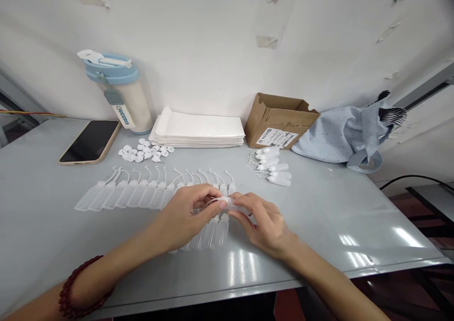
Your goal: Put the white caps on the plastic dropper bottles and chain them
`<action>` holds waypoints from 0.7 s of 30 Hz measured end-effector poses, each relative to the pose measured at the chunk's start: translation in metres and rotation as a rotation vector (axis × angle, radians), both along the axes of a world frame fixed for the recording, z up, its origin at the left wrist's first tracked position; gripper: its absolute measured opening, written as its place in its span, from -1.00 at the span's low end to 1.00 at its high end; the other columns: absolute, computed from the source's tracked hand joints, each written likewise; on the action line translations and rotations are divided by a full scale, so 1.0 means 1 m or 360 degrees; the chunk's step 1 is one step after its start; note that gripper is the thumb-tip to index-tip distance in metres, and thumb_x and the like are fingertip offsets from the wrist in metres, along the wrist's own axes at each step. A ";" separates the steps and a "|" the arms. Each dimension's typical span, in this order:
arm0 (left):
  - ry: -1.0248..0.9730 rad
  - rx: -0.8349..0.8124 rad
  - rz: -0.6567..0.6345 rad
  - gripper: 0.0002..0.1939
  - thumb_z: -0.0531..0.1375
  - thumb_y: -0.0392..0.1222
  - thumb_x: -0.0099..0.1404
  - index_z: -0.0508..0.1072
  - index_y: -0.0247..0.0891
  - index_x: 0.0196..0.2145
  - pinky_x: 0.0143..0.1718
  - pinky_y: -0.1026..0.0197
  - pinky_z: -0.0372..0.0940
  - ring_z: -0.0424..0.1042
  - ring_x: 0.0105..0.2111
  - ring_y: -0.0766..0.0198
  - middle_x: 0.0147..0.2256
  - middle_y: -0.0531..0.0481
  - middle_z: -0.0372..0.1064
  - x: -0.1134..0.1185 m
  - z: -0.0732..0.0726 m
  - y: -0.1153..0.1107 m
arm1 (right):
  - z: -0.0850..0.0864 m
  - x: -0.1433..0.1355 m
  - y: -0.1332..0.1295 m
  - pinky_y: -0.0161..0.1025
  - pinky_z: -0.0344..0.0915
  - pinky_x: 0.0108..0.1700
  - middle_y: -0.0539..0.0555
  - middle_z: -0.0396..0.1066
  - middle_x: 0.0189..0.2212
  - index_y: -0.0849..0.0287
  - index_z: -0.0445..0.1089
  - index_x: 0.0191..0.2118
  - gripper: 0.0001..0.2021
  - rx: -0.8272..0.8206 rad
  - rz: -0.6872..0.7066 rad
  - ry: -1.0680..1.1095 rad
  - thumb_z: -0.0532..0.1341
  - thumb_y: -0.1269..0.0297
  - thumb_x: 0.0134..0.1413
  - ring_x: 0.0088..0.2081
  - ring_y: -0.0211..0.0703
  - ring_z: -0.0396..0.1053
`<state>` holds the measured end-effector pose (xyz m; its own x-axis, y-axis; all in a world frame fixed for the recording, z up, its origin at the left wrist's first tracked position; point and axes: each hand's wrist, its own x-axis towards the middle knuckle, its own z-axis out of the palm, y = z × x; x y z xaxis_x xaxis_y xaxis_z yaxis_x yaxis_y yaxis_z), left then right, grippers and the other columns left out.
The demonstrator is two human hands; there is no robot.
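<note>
Near the middle of the table, my hands hold a small translucent squeeze bottle (232, 204) lying on its side. My left hand (187, 210) pinches its white neck end, where a thin curved tube points left. The fingers of my right hand (264, 219) are closed round the bottle's body, partly covering it. Behind my hands a row of similar bottles (122, 193) with bent tubes lies side by side. Nearer to me, more bottles (213, 233) lie partly under my left hand. Small white caps (145, 150) are scattered behind the row.
Several capped-looking bottles (273, 165) lie before a cardboard box (280, 122). White paper packets (202, 129) are stacked by the wall. A phone (90, 142), a blue-lidded tumbler (124, 94) and a light blue cloth bag (336, 134) stand or lie around the grey table (336, 212).
</note>
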<state>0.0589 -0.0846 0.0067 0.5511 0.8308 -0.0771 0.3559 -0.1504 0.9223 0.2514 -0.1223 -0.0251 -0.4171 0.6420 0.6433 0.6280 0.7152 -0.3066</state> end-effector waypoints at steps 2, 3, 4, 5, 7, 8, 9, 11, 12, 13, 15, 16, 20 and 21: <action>0.0010 0.0109 -0.0043 -0.77 0.10 -0.04 0.31 0.47 -0.20 -0.28 -0.35 0.27 0.30 0.37 -0.40 0.31 -0.39 0.05 0.42 0.000 -0.003 0.000 | 0.003 0.000 -0.001 -0.34 0.35 -0.49 0.09 0.48 -0.34 0.16 0.19 -0.13 -0.85 -0.0118 -0.0023 0.0097 0.13 0.44 0.18 -0.48 -0.29 0.38; 0.0010 0.0192 -0.0067 -0.79 0.09 -0.07 0.31 0.46 -0.21 -0.27 -0.35 0.27 0.29 0.36 -0.39 0.31 -0.37 0.05 0.41 0.000 -0.004 0.000 | 0.005 0.001 -0.002 -0.35 0.34 -0.49 0.07 0.47 -0.34 0.15 0.19 -0.15 -0.86 -0.0223 -0.0035 0.0164 0.14 0.42 0.18 -0.50 -0.31 0.38; 0.0002 0.0296 -0.0093 -0.81 0.09 -0.11 0.32 0.46 -0.21 -0.27 -0.34 0.27 0.28 0.36 -0.37 0.31 -0.36 0.04 0.41 0.000 -0.005 0.000 | 0.007 0.001 -0.003 -0.36 0.33 -0.49 0.05 0.47 -0.35 0.13 0.18 -0.17 -0.86 -0.0354 -0.0045 0.0233 0.15 0.41 0.17 -0.52 -0.33 0.37; -0.0014 0.0413 -0.0114 -0.83 0.08 -0.15 0.33 0.45 -0.22 -0.26 -0.33 0.27 0.27 0.36 -0.36 0.31 -0.35 0.03 0.41 -0.001 -0.006 0.000 | 0.010 0.001 -0.004 -0.37 0.33 -0.49 0.03 0.48 -0.36 0.12 0.17 -0.18 -0.86 -0.0493 -0.0051 0.0299 0.15 0.39 0.17 -0.52 -0.33 0.38; -0.0055 0.0621 -0.0140 -0.86 0.09 -0.21 0.32 0.43 -0.24 -0.25 -0.28 0.26 0.25 0.35 -0.31 0.30 -0.32 0.01 0.41 -0.001 -0.007 -0.001 | 0.014 0.002 -0.005 -0.38 0.33 -0.48 0.01 0.48 -0.38 0.11 0.14 -0.19 -0.86 -0.0707 -0.0043 0.0403 0.14 0.38 0.18 -0.47 -0.30 0.42; -0.0071 0.0678 -0.0154 -0.87 0.10 -0.23 0.31 0.43 -0.25 -0.24 -0.25 0.25 0.25 0.35 -0.29 0.29 -0.31 0.01 0.41 -0.002 -0.006 -0.001 | 0.015 0.002 -0.005 -0.39 0.33 -0.47 0.01 0.48 -0.38 0.11 0.14 -0.19 -0.86 -0.0745 -0.0033 0.0437 0.14 0.38 0.18 -0.44 -0.29 0.43; -0.0077 0.0695 -0.0160 -0.87 0.10 -0.23 0.31 0.42 -0.25 -0.24 -0.23 0.24 0.25 0.35 -0.27 0.29 -0.30 0.00 0.41 -0.002 -0.006 -0.001 | 0.015 0.002 -0.005 -0.39 0.33 -0.47 0.02 0.48 -0.37 0.11 0.14 -0.18 -0.85 -0.0722 -0.0018 0.0452 0.15 0.38 0.17 -0.42 -0.28 0.44; -0.0055 0.0632 -0.0145 -0.87 0.09 -0.20 0.32 0.42 -0.24 -0.25 -0.23 0.24 0.25 0.35 -0.27 0.28 -0.31 0.01 0.40 -0.002 -0.004 -0.002 | 0.013 0.002 -0.005 -0.37 0.34 -0.45 0.05 0.47 -0.33 0.11 0.15 -0.16 -0.82 -0.0519 0.0007 0.0415 0.16 0.40 0.15 -0.40 -0.28 0.44; -0.0034 0.0588 -0.0138 -0.85 0.08 -0.17 0.33 0.42 -0.24 -0.26 -0.24 0.24 0.25 0.35 -0.28 0.28 -0.31 0.01 0.40 -0.002 -0.004 -0.002 | 0.011 0.002 -0.004 -0.36 0.35 -0.42 0.07 0.47 -0.31 0.12 0.16 -0.14 -0.80 -0.0379 0.0018 0.0369 0.17 0.41 0.15 -0.38 -0.27 0.43; -0.0013 0.0549 -0.0134 -0.83 0.07 -0.15 0.33 0.42 -0.24 -0.26 -0.27 0.24 0.25 0.35 -0.30 0.28 -0.32 0.01 0.39 -0.002 -0.003 -0.002 | 0.008 0.002 -0.003 -0.34 0.36 -0.40 0.08 0.46 -0.30 0.12 0.16 -0.13 -0.79 -0.0238 0.0035 0.0316 0.17 0.42 0.15 -0.36 -0.25 0.43; 0.0019 0.0470 -0.0132 -0.80 0.06 -0.11 0.33 0.42 -0.24 -0.28 -0.33 0.25 0.24 0.34 -0.33 0.29 -0.34 0.02 0.39 -0.001 -0.002 -0.002 | 0.004 0.003 0.001 -0.29 0.37 -0.37 0.12 0.45 -0.29 0.15 0.16 -0.09 -0.79 -0.0005 0.0089 0.0195 0.15 0.43 0.17 -0.31 -0.21 0.42; 0.0029 0.0418 -0.0139 -0.79 0.06 -0.09 0.33 0.42 -0.23 -0.28 -0.37 0.27 0.23 0.34 -0.34 0.29 -0.34 0.02 0.39 -0.001 -0.001 -0.002 | 0.003 0.003 0.002 -0.28 0.37 -0.37 0.13 0.44 -0.29 0.17 0.16 -0.08 -0.79 0.0070 0.0111 0.0122 0.13 0.43 0.18 -0.31 -0.19 0.40; 0.0065 0.0141 -0.0144 -0.71 0.04 -0.01 0.34 0.44 -0.21 -0.35 -0.51 0.32 0.15 0.33 -0.40 0.30 -0.40 0.06 0.39 0.000 0.005 -0.004 | 0.004 0.007 0.007 -0.27 0.27 -0.45 0.11 0.39 -0.39 0.22 0.19 -0.11 -0.82 0.0302 0.0067 -0.0261 0.15 0.39 0.18 -0.40 -0.19 0.30; 0.0070 0.0090 -0.0156 -0.69 0.03 0.01 0.34 0.44 -0.21 -0.36 -0.51 0.31 0.15 0.32 -0.40 0.30 -0.41 0.07 0.39 0.001 0.007 -0.004 | 0.004 0.008 0.007 -0.28 0.24 -0.47 0.09 0.37 -0.42 0.22 0.21 -0.12 -0.83 0.0367 0.0039 -0.0340 0.16 0.37 0.18 -0.42 -0.20 0.28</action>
<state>0.0594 -0.0887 0.0135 0.6270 0.7769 -0.0575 0.3769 -0.2380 0.8951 0.2595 -0.1154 -0.0209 -0.5720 0.4776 0.6669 0.6426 0.7662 0.0023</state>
